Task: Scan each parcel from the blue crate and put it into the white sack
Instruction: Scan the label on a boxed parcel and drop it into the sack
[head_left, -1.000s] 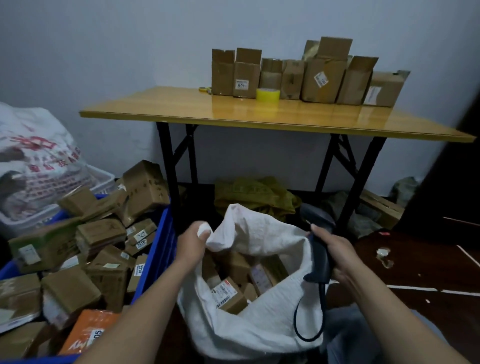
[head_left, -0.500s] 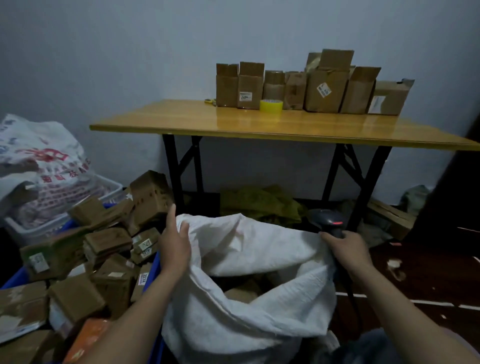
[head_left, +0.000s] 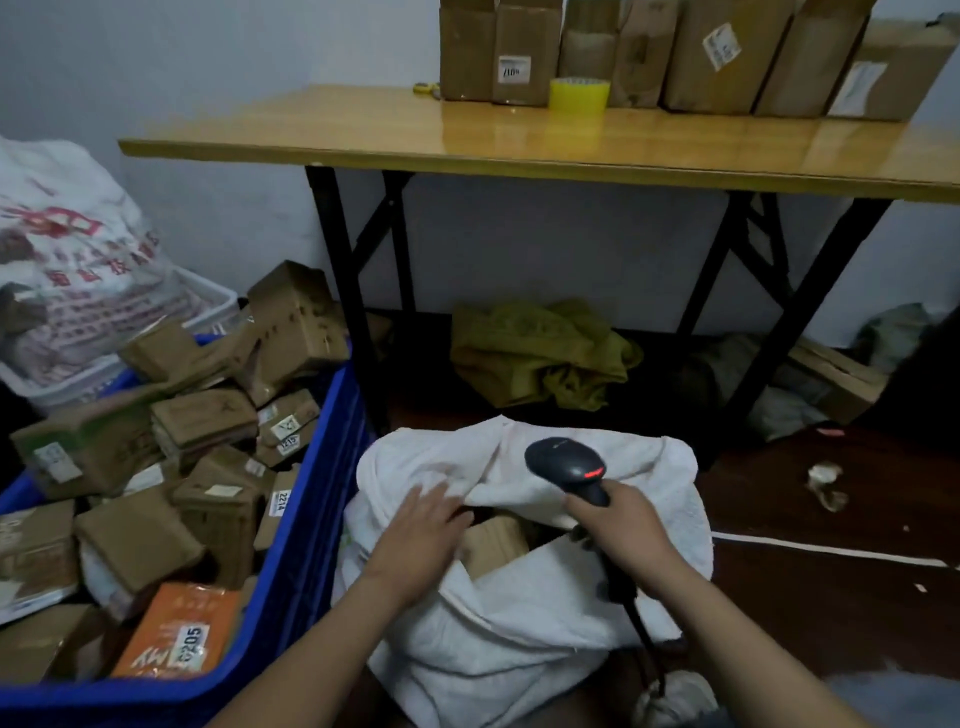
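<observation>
Before the yellow table (head_left: 363, 124), the white sack (head_left: 519, 649) slumps against the right wall of the blue crate (head_left: 306, 545). Left hand (head_left: 421, 530), fingers flat, presses the sack's folded rim; right hand (head_left: 623, 535) grips the scanner (head_left: 566, 462). I'd spread that mouth wide first.

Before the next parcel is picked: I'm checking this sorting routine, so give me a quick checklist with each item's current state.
1. White woven sack mouth open: not ok, cloth folds over most of it.
2. Left hand free: ok, flat on the sack, holding nothing.
3. Black handheld scanner held: ok, right hand grips its handle.
4. Scanner powered: ok, red light shows.
5. Blue plastic crate stocked: ok, many cardboard parcels.
6. Scanner cord free: cannot tell.
</observation>
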